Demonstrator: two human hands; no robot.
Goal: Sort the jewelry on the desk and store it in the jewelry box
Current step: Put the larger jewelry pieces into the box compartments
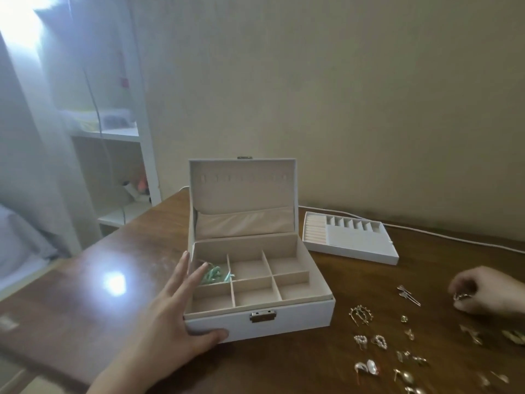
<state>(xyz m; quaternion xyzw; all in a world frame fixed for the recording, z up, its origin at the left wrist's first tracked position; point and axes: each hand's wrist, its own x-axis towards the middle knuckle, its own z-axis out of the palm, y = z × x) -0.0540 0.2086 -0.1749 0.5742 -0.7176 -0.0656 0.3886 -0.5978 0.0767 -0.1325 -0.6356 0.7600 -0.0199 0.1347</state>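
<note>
The right hand pinches a small gold piece well right of the open box. The left hand, fingers straight, steadies the box's left side.

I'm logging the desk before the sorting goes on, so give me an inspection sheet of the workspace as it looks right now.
Surface: dark wooden desk, with a bright glare spot.
Job's things: white jewelry box, lid open, pale green item in its rear left compartment; removable tray lying apart to the right; loose earrings and pins spread at the right front.
Clutter: nothing seen.
Hands: left hand resting flat against the box's left front corner; right hand pinching a small metal piece.
Cables: white cable along the wall behind the tray.
Surroundings: beige wall, white shelf unit, curtain at left.
</note>
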